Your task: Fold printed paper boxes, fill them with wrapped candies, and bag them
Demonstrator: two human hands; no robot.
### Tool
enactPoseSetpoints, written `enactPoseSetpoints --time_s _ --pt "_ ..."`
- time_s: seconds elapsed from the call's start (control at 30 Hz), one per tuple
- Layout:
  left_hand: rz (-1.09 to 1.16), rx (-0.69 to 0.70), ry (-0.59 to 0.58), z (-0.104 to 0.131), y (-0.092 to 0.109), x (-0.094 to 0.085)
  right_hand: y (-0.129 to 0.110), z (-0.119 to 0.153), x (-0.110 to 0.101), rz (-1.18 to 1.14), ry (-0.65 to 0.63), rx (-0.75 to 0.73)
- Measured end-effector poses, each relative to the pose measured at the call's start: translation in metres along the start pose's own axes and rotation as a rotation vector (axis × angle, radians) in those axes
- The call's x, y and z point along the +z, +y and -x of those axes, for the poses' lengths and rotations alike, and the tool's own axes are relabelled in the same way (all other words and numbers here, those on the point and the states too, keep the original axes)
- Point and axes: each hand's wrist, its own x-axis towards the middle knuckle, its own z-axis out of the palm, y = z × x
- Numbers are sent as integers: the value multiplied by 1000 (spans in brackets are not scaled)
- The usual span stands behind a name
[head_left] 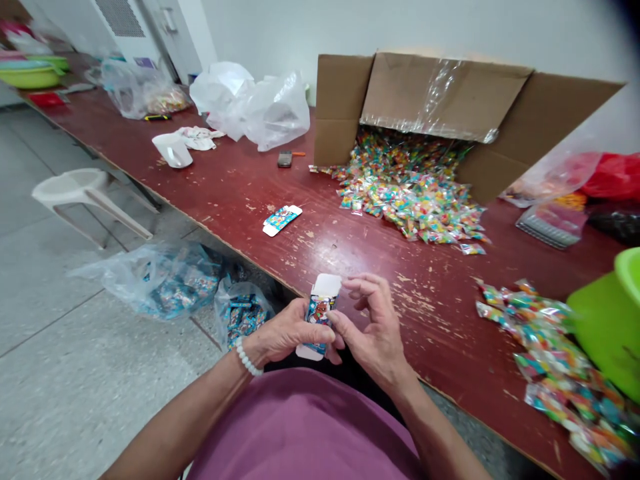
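Observation:
A small blue printed carton (320,308) with a cartoon figure is held just over the table's front edge. White flaps stand out at its top and bottom ends. My left hand (290,331), with a pale bead bracelet at the wrist, is closed around the carton's lower part, thumb across the front. At the carton's right side is my right hand (374,327). Its thumb tip touches the printed face, and its bent fingers are spread apart near the top flap. Another flattened blue carton (283,220) lies on the table beyond my hands.
A cardboard box (445,93) on its side spills wrapped candies (410,200). More candy packets (560,360) lie by a green tub (610,320). White plastic bags (270,110) and a scoop (173,150) sit further back. A stool (75,183) and filled bags (180,280) stand on the floor.

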Motion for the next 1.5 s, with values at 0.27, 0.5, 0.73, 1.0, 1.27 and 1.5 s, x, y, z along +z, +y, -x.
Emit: enactPoseSetpoints --time_s 0.27,0.5,0.73,1.0,1.27,1.5 --pt "-6 75 177 -3 -4 9 3 0 7 -480 -252 494" --pt "-233 220 314 -7 -12 2 18 -5 9 -456 -116 498" --pt "-262 393 482 2 -14 12 13 -8 12 -636 26 560" --pt "-241 348 406 1 -13 9 23 -3 14 -594 -38 469" --pt "-357 331 465 -1 -11 5 29 -18 1 -682 -173 573" --pt "37 126 286 1 -13 7 30 -10 -1 -507 -159 441"
